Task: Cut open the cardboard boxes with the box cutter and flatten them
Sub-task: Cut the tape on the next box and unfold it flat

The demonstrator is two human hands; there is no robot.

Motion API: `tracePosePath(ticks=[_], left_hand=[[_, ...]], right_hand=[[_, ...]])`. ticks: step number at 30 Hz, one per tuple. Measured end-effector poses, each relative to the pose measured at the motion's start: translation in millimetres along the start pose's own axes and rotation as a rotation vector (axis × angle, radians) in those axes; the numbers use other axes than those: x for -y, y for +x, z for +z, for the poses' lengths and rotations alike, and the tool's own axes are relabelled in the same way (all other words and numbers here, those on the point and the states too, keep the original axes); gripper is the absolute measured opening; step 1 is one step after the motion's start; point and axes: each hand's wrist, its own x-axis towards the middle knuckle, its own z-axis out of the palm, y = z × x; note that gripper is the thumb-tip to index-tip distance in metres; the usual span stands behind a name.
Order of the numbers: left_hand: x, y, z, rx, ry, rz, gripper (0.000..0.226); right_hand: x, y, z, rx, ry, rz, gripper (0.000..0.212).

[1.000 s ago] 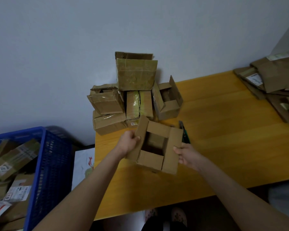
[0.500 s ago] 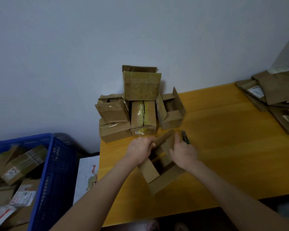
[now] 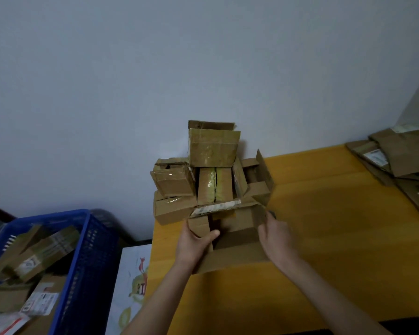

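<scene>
An opened brown cardboard box (image 3: 237, 247) lies tilted on the yellow table (image 3: 336, 250) in front of me. My left hand (image 3: 194, 245) grips its left wall, thumb curled over the edge. My right hand (image 3: 276, 235) holds the right wall, fingers blurred. A flap with a white label (image 3: 215, 209) stands up at the far side. The box cutter (image 3: 272, 213) shows only as a dark tip behind my right hand.
A pile of several taped and open boxes (image 3: 211, 170) stands against the wall just behind. Flattened cardboard (image 3: 402, 160) is stacked at the table's right end. A blue crate (image 3: 87, 250) with more boxes sits on the left, off the table.
The box has been turned and spread wider between my hands, its label flap now up at the far side. My hands moved apart. The camera view dropped lower.
</scene>
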Motion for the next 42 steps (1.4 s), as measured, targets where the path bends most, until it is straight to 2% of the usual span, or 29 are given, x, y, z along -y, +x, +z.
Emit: tracePosePath(ticks=[2, 3, 4, 7, 9, 13, 15, 17, 20, 22, 25, 29, 32, 34, 36, 38, 40, 42], left_hand=[[-4.1, 4.9, -3.3, -0.107, 0.164, 0.049, 0.088], [-7.8, 5.2, -6.4, -0.133, 0.182, 0.103, 0.086], [-8.8, 6.0, -9.8, -0.102, 0.172, 0.15, 0.079], [-10.4, 3.4, -22.8, 0.141, 0.118, 0.241, 0.046], [-11.2, 0.9, -32.1, 0.192, 0.094, 0.257, 0.02], [-17.2, -4.4, -46.4, 0.276, -0.137, 0.199, 0.02], [-16.8, -5.1, -52.7, 0.351, -0.241, 0.196, 0.023], [-14.9, -5.4, -58.6, 0.392, -0.328, 0.193, 0.026], [-15.2, -4.3, -63.1, 0.445, -0.354, 0.198, 0.027], [-20.4, -6.4, -62.3, 0.519, -0.266, 0.253, 0.025], [-36.4, -13.5, -55.6, 0.625, -0.122, 0.337, 0.041], [-47.5, -13.9, -53.4, 0.715, -0.025, 0.399, 0.057], [-46.0, -5.4, -62.0, 0.761, 0.106, 0.41, 0.055], [-42.0, 0.2, -67.3, 0.785, 0.247, 0.424, 0.056], [-41.0, 1.0, -68.3, 0.78, 0.334, 0.375, 0.078], [-45.2, -2.7, -63.2, 0.696, 0.227, 0.267, 0.106], [-52.0, -1.7, -55.0, 0.564, 0.085, 0.19, 0.128], [-55.5, 2.9, -46.0, 0.528, 0.036, 0.153, 0.14]], right_hand=[[0.9, -7.8, -2.8, -0.024, 0.054, -0.066, 0.025], [0.4, -11.5, -4.0, -0.025, 0.085, -0.082, 0.023], [-1.8, -13.2, -4.8, -0.025, 0.128, -0.077, 0.02], [-10.8, -13.7, -15.1, -0.035, 0.324, 0.027, 0.014], [-20.9, -13.7, -21.7, -0.026, 0.431, 0.115, 0.015], [-44.2, -12.5, -25.7, 0.039, 0.625, 0.245, 0.016], [-55.4, -9.2, -27.1, 0.155, 0.9, 0.338, 0.029], [-69.7, -6.6, -31.0, 0.391, 1.274, 0.397, 0.045], [-83.5, -4.1, -39.3, 0.636, 1.505, 0.363, 0.082], [-83.4, 0.0, -37.8, 0.646, 1.43, 0.394, 0.098], [-76.3, 8.0, -30.8, 0.585, 1.23, 0.45, 0.106], [-74.8, 8.9, -26.2, 0.571, 1.338, 0.495, 0.105], [-74.9, 7.5, -22.3, 0.561, 1.414, 0.522, 0.104], [-68.0, 8.1, -21.5, 0.517, 1.375, 0.529, 0.104], [-63.0, 9.5, -23.1, 0.479, 1.308, 0.491, 0.086], [-56.7, 9.9, -25.3, 0.452, 1.262, 0.435, 0.06], [-50.9, 8.8, -25.8, 0.444, 1.189, 0.349, 0.062], [-45.1, 6.2, -23.1, 0.434, 1.118, 0.281, 0.083]])
